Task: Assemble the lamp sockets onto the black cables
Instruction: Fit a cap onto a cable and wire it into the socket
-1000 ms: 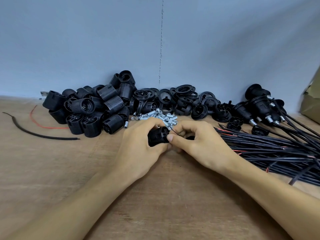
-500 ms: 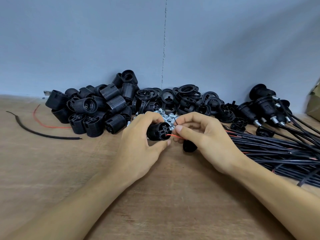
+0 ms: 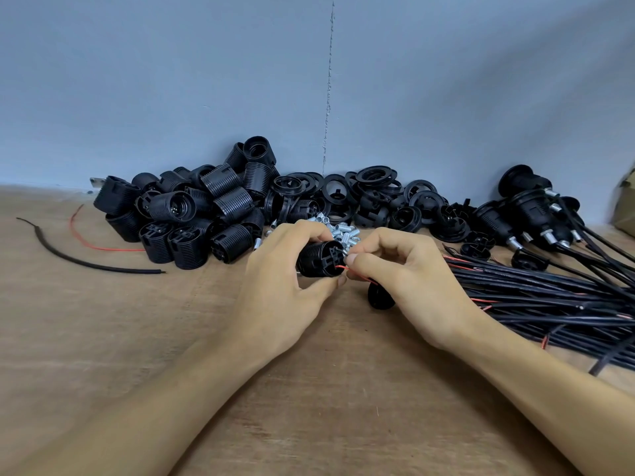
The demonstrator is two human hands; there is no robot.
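- two hands meet over the wooden table [image 3: 103,338]: left hand [image 3: 275,290] wraps its fingers round one lamp socket [image 3: 316,259], terminal end turned right, likely so the wire holes face the other hand.
- right hand [image 3: 415,283] thumb and forefinger pinch a thin red wire [image 3: 341,268] right at that end; looks like feeding it into a terminal.
- black cap [image 3: 379,299] under the right palm, probably already threaded on that cable; cannot confirm.
- metal tubes [image 3: 340,230] just behind, socket pile [image 3: 206,214] left, cable bundle [image 3: 549,293] right, all near for quick reach.
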